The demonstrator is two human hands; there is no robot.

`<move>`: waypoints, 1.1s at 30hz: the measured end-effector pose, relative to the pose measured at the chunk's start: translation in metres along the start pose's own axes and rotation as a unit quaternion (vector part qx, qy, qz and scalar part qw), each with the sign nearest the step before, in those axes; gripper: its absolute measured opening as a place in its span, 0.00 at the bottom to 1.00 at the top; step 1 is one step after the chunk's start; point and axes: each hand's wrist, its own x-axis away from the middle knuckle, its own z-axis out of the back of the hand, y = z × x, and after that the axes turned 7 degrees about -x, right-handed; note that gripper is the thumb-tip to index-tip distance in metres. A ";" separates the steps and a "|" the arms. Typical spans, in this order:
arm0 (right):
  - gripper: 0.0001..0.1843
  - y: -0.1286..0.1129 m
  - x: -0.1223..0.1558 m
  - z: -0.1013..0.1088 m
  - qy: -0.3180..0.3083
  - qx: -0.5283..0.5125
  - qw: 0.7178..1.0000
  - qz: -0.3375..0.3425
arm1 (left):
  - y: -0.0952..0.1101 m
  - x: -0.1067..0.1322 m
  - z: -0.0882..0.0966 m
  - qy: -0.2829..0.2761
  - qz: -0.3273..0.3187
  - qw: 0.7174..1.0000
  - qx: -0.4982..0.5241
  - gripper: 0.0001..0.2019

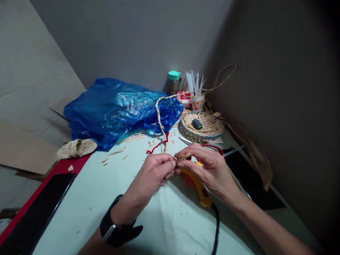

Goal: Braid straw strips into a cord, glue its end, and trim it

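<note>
In front of me, my left hand (159, 168) and my right hand (205, 166) meet, fingertips pinched on a small tan piece of dried husk (183, 157). From just behind the left fingers a pale braided cord (159, 115) rises, bends right and ends in a loop near the wall. A red pipe-cleaner-like strand (158, 146) crosses the cord near its lower end. Beneath my right hand lies a yellow glue gun (200, 189) with a black cable, partly covered by my fingers. Scissors (185, 140) with red handles lie just beyond the right hand.
A blue plastic bag (106, 109) fills the back left, with a husk bundle (77, 148) beside it. Behind stand a woven basket (212, 131) holding a dark thread spool (197, 124), a cup of glue sticks (198, 102) and a teal-lidded jar (174, 81). Dark flat panels flank the table.
</note>
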 end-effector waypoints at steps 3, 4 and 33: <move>0.06 0.000 0.000 -0.001 0.006 -0.004 1.000 -0.019 | 0.001 0.000 -0.002 0.031 -0.022 0.997 -0.073 0.11; 0.05 0.000 0.000 -0.001 0.010 -0.004 1.000 -0.022 | 0.001 0.000 -0.002 0.042 -0.033 0.994 -0.100 0.11; 0.05 0.008 0.000 0.002 0.039 -0.139 0.986 -0.083 | -0.007 0.003 -0.015 0.255 -0.331 0.850 -0.320 0.07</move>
